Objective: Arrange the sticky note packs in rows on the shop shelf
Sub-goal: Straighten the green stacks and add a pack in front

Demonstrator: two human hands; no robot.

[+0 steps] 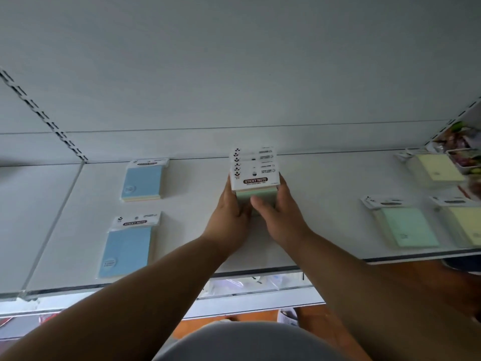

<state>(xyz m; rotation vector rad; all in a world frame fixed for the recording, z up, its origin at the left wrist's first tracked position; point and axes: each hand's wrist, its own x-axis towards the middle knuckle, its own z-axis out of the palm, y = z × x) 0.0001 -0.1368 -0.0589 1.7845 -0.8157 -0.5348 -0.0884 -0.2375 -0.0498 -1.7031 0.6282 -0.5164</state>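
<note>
Both hands grip a stack of several sticky note packs [255, 173] over the middle of the white shop shelf [195, 204]. My left hand [230, 214] clasps its left side and my right hand [277, 212] its right side, thumb across the green front pack. White header cards reading STICKY NOTE fan up at the top of the stack. Two blue packs lie flat on the left, one at the back [142, 181] and one nearer the front [127, 250]. On the right lie a green pack [406, 225] and two yellow packs [463, 222], [434, 169].
The shelf's back wall [234, 74] rises close behind the stack. A slotted upright [44, 115] runs along the left. Colourful small goods in a tray [463, 149] sit at the far right. The shelf's front edge [260, 272] has a clear lip, with a lower shelf below.
</note>
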